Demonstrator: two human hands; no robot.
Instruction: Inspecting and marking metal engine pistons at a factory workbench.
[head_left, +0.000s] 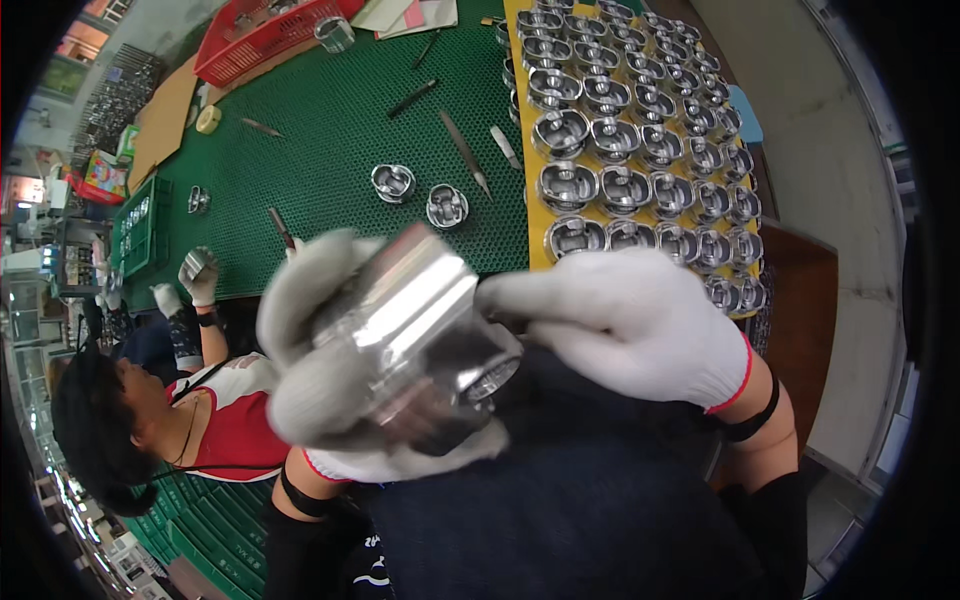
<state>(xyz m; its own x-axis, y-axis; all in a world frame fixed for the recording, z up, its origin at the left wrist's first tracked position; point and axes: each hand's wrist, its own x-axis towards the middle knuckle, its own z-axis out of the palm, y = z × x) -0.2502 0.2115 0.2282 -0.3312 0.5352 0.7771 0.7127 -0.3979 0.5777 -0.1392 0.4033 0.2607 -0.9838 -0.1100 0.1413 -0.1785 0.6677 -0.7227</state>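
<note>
A shiny metal piston [420,310], large in the view and smeared by motion, is held tilted in front of my body. My left hand [325,395], in a white glove, wraps round it from the left with fingers above and below. From the right, my gloved right hand [640,320] reaches to the piston's open end, its index finger and thumb drawn close together. The right fingertips touch or nearly touch the rim; whatever they grip is hidden. Beyond, two loose pistons, one [393,183] and another [447,206], rest on the green mat [330,130].
Rows of pistons [625,190] stand on a yellow board [540,235] at right. Files [465,155], a dark pen-like tool [412,98] and a tape roll [208,120] lie on the mat. A red crate [270,45] stands behind. At left, a co-worker [230,430] holds another piston [197,263].
</note>
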